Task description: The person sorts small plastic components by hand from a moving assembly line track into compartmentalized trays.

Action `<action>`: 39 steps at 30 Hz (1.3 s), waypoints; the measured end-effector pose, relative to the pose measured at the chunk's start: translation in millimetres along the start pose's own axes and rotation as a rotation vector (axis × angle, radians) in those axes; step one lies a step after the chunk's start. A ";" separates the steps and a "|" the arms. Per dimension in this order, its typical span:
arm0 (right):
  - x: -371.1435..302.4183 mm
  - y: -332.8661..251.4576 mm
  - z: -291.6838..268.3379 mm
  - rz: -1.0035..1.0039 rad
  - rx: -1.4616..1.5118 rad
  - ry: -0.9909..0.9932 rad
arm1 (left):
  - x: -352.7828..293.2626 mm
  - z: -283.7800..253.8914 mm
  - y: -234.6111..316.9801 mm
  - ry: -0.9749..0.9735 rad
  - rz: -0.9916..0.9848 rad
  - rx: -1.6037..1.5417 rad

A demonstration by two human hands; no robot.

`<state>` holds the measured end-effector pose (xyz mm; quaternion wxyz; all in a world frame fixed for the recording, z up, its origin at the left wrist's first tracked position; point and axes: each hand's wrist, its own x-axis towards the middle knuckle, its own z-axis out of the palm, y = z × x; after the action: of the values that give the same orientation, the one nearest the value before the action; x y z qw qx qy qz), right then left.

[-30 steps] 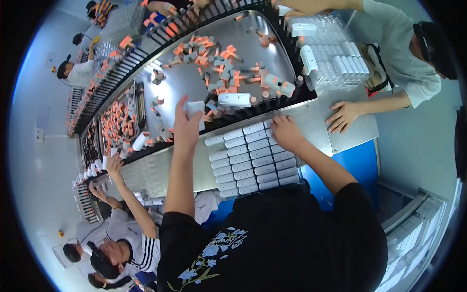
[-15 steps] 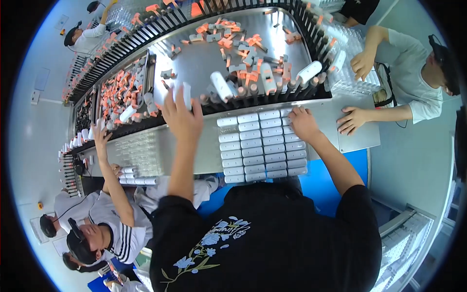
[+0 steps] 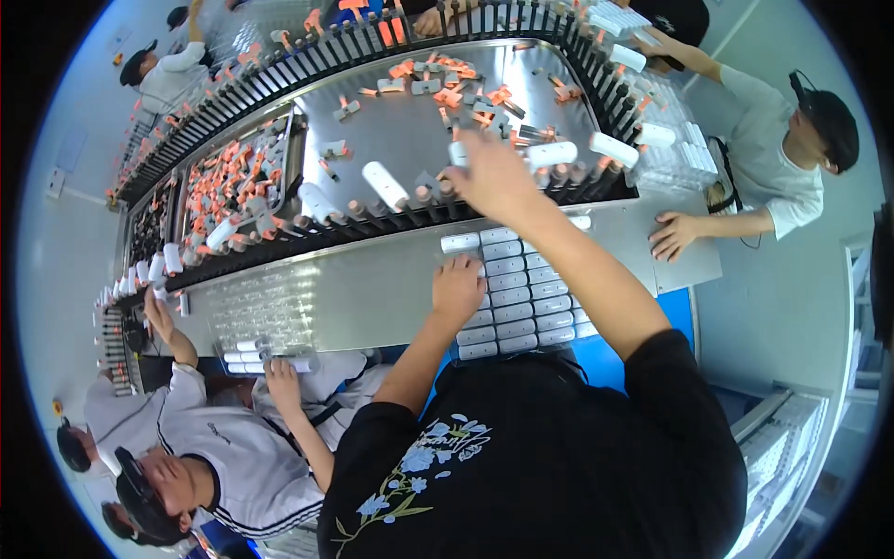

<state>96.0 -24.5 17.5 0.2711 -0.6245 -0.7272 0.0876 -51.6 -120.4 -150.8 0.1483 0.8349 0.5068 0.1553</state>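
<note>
My left hand [image 3: 458, 287] is down at the left column of a clear tray [image 3: 455, 352] filled with rows of white, rounded casings [image 3: 507, 279]. Its fingers are curled together over a slot; what lies beneath them is hidden. Above the rack of upright black posts [image 3: 372, 214], my right hand [image 3: 498, 177] reaches out, thumb and fingers around a white casing [image 3: 456, 154] that is mostly covered by the hand. More white casings sit tilted on the posts, one to the left [image 3: 385, 185] and one to the right [image 3: 551, 156].
A metal pan [image 3: 372, 140] holds scattered orange and grey parts beyond the posts. Another tray of such parts [image 3: 237, 177] stands left. Co-workers sit at both sides: one hand [image 3: 672, 236] rests on the right counter, another [image 3: 284, 384] is by a small tray at left.
My left hand has drawn back from the posts to the tray. My right hand has left the tray and reached forward to the posts. The casings on the posts have shifted left.
</note>
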 end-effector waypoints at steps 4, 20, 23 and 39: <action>29.5 -37.3 16.8 0.109 -0.079 -0.206 | -10.1 10.5 -5.3 -0.009 -0.050 0.044; -198.5 139.4 42.3 0.293 -0.037 0.164 | 8.5 -50.1 45.3 0.138 -0.566 -1.651; -210.3 186.8 39.7 0.294 -0.207 -0.037 | 58.9 -98.6 117.4 -0.046 -0.024 -1.339; -199.1 187.6 -87.1 0.434 0.405 0.213 | 207.4 -93.6 156.3 -0.155 0.172 0.002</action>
<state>315.8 -194.8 -53.7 0.4396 -0.7041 -0.5122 0.2206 126.0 4.0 20.1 0.1725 0.8850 0.4203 0.1018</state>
